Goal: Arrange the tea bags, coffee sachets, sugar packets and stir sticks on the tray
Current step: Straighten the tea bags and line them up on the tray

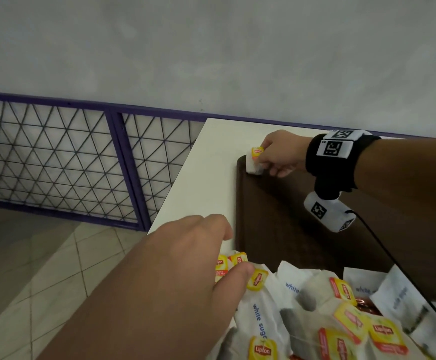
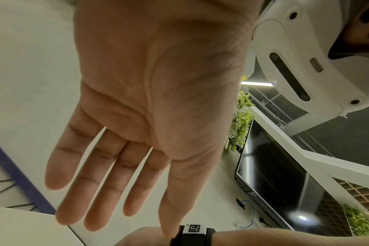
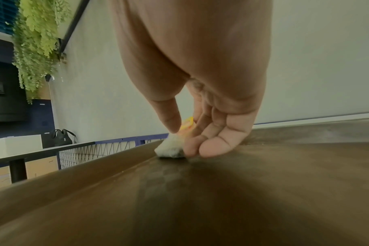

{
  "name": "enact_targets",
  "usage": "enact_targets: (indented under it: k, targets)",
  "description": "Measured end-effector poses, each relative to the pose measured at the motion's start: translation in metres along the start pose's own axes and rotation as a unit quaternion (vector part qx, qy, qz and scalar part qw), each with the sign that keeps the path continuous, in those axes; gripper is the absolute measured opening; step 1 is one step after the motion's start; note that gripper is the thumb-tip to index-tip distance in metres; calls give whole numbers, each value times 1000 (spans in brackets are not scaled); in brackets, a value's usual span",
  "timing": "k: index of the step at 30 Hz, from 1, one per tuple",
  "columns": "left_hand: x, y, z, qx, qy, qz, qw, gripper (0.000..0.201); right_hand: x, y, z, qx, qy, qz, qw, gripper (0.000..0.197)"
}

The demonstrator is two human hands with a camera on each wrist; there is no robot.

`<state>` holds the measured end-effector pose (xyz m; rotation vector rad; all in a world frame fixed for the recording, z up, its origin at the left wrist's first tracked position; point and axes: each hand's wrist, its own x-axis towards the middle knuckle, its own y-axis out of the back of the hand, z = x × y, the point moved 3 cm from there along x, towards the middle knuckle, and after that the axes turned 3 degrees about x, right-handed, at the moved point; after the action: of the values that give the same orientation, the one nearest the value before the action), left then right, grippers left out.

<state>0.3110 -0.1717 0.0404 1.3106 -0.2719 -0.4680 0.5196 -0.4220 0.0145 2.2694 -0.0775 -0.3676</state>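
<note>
A: Near us, the pile (image 1: 328, 315) of tea bags and sugar packets sits at the tray's near end. Left hand (image 1: 185, 258) hovers over it, fingers spread, holding nothing.
B: Far corner of the tray (image 1: 289, 229): right hand (image 1: 279, 154) pinches one tea bag (image 1: 253, 162), bag touching the tray.
A: So we're placing tea bags. Next we'd release it, then pick another.

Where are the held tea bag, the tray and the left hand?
tea bag (image 1: 253, 162), head view, white pouch below the yellow tag.
tray (image 1: 276, 216), head view, bare brown floor.
left hand (image 2: 158, 83), left wrist view, open palm.
</note>
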Motion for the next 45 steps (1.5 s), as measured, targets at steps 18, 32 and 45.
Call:
enact_targets:
  k: [18,32,45]
  targets:
    - [8,0,25,-74,6,66,995,34,-220,42,-4,23,72,-78,994,19]
    - [-114,-52,113,-59,-107,-4,993,32,-411,-8,102,10,121,-157,980,21]
    - [-129,-90,149,-198,-152,229,941,9,-446,-60,176,301,227,138,916,25]
